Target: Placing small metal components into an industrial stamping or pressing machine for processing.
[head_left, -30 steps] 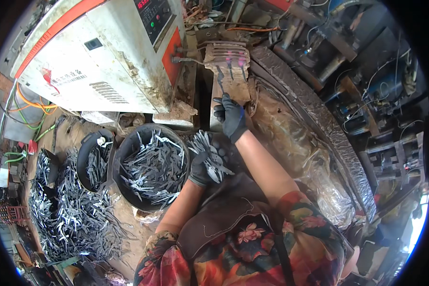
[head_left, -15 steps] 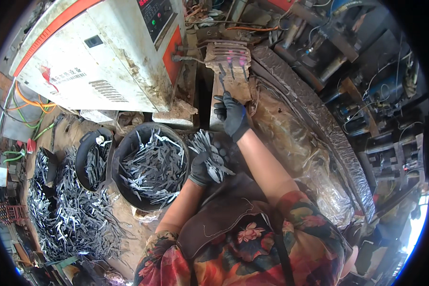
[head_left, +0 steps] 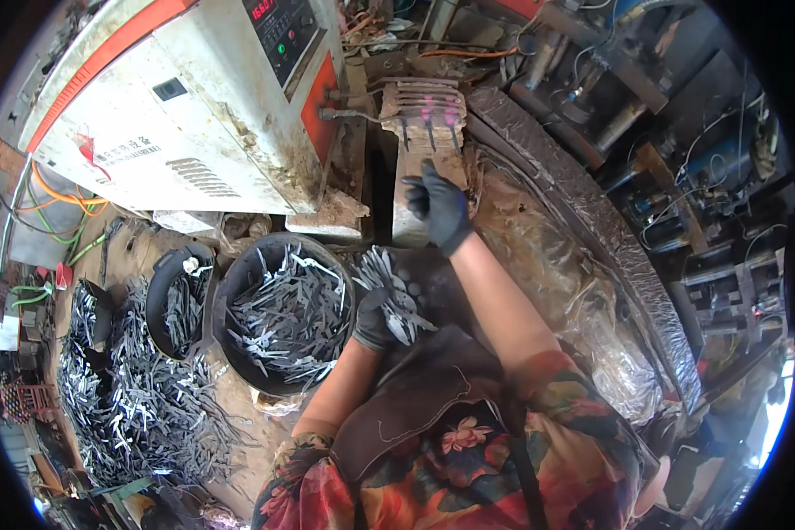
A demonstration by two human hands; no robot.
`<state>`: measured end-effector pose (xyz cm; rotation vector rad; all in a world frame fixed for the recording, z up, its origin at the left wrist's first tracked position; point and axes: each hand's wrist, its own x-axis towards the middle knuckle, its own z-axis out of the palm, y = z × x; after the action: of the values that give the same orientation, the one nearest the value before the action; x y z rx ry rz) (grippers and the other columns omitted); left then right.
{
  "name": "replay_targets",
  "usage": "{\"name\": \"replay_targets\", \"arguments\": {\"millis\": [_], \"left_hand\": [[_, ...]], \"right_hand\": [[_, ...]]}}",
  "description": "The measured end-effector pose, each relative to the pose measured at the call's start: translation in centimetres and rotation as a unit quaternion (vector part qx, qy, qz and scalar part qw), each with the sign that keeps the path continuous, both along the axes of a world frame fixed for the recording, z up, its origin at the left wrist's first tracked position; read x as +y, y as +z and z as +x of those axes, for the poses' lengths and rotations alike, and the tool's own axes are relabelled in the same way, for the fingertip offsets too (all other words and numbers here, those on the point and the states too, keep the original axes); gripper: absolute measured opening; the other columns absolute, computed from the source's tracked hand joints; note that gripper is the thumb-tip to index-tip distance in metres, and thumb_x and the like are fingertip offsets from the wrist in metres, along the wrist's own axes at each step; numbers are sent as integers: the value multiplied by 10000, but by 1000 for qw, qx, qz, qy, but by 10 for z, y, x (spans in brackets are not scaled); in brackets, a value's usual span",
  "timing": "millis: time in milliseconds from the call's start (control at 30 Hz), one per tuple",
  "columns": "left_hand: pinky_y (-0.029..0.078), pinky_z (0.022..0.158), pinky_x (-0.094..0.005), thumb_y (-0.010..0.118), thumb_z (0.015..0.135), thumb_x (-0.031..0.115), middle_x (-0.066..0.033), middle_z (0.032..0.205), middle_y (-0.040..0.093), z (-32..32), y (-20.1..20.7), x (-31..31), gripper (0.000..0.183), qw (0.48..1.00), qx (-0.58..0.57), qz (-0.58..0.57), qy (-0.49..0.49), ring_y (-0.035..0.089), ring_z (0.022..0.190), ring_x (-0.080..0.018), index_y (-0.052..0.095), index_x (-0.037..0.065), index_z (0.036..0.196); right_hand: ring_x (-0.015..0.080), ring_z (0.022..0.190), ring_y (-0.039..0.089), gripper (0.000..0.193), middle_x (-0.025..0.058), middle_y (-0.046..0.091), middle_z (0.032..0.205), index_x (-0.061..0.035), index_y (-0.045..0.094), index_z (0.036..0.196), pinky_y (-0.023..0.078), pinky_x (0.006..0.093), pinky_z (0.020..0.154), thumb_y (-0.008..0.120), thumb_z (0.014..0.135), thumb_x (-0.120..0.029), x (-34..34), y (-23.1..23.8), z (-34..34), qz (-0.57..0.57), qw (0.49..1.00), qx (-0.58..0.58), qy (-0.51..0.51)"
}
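Note:
My gloved left hand [head_left: 374, 320] is closed round a fanned bundle of flat grey metal blanks [head_left: 401, 309], held over my apron beside the large tub. My gloved right hand [head_left: 440, 210] is just short of the heating coil [head_left: 422, 94], index finger stretched towards it, with nothing visible in its fingers. Dark ends of several blanks [head_left: 431, 136] stick out of the coil's near side, over a pale brick block [head_left: 415, 199]. Glowing pink spots show between the turns at the middle and right; the inserted ends are hidden.
A round black tub [head_left: 219, 340] full of blanks stands on my left, with a smaller black bucket [head_left: 154, 309] and a loose heap of blanks [head_left: 141, 406] beyond. A white machine cabinet [head_left: 168, 115] rises ahead left. Plastic sheeting [head_left: 539, 256] and machinery [head_left: 680, 177] lie right.
My right hand has let go of a blank, which now hangs in the coil's left part, and has drawn back slightly to the right. My left hand still holds its bundle.

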<state>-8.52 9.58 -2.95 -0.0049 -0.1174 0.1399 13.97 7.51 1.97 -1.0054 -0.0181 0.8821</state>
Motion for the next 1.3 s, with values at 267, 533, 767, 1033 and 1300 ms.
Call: {"name": "replay_targets", "arguments": {"millis": [267, 533, 767, 1033, 1300], "left_hand": [[591, 862, -454, 770, 827, 174, -76, 1130, 610, 5, 4, -5, 622, 997, 51, 59, 16, 667, 994, -264, 467, 141, 1369], [489, 672, -297, 672, 906, 361, 18, 890, 554, 4, -14, -6, 298, 991, 93, -10, -96, 541, 752, -154, 561, 151, 1087], [509, 857, -356, 680, 842, 190, -48, 1021, 567, 12, -19, -7, 522, 979, 104, 173, -18, 548, 870, -172, 500, 53, 1313], [497, 966, -407, 670, 885, 180, -23, 1213, 583, 22, -9, -21, 511, 974, 106, 196, -41, 578, 1031, -186, 504, 134, 1365], [416, 1108, -492, 659, 906, 194, -29, 1256, 583, 25, -20, -20, 554, 967, 138, 213, -14, 574, 1115, -194, 468, 155, 1424]], "right_hand": [[125, 457, 486, 655, 55, 618, 630, 20, 703, 884, 397, 270, 435, 504, 991, -594, -28, 7, 62, -100, 992, -44, -65], [63, 712, 551, 218, 45, 633, 817, -31, 670, 1018, 432, 171, 593, 529, 1005, -197, -90, -1, 1, -53, 748, -642, -158], [98, 514, 568, 277, 17, 628, 635, -65, 698, 922, 460, 259, 492, 546, 1006, -281, -348, 26, -50, -289, 716, -597, -217], [180, 544, 601, 399, 113, 695, 812, -53, 605, 1025, 461, 302, 457, 458, 1053, -423, -611, 70, 80, -115, 745, -213, -621], [164, 593, 608, 263, 84, 691, 816, -117, 603, 1045, 433, 278, 481, 486, 1046, -352, -670, 68, 141, -113, 731, -119, -663]]}}
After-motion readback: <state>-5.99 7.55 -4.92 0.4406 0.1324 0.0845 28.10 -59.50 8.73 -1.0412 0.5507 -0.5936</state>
